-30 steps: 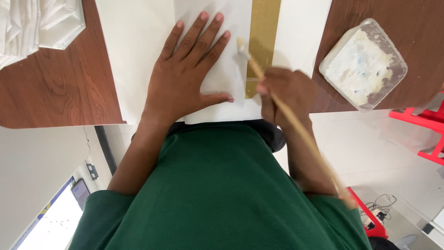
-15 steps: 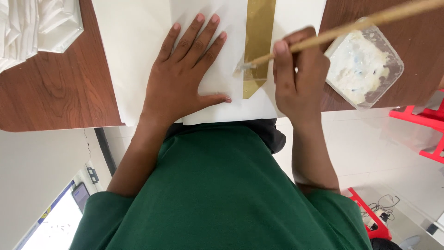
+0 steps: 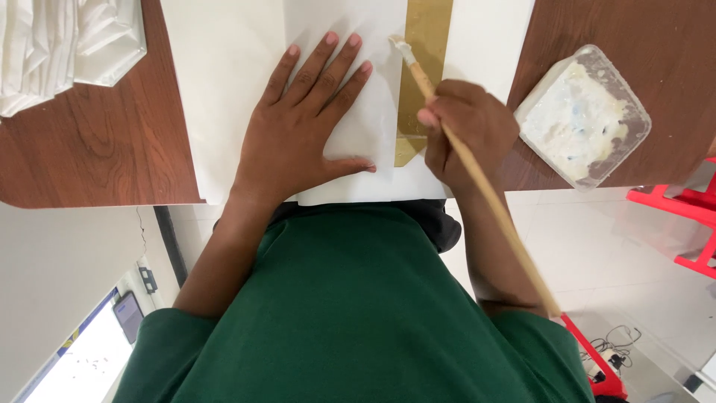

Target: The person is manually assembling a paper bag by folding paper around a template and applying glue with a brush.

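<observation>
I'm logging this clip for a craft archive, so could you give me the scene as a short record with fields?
setting: brown wooden table, seen from above
left hand: flat, fingers spread, pressing on white paper
right hand: grips a long wooden brush, bristle tip at the edge of a gold strip
gold strip: lies on the white paper, running away from the person
right of the paper: square clear tub of whitish paste
top left: folded white material
clothing: green shirt

You sit at a brown wooden table (image 3: 97,149); right of your right hand (image 3: 470,130), pale tiled floor (image 3: 597,246) and, seemingly, red plastic furniture (image 3: 686,216).
</observation>
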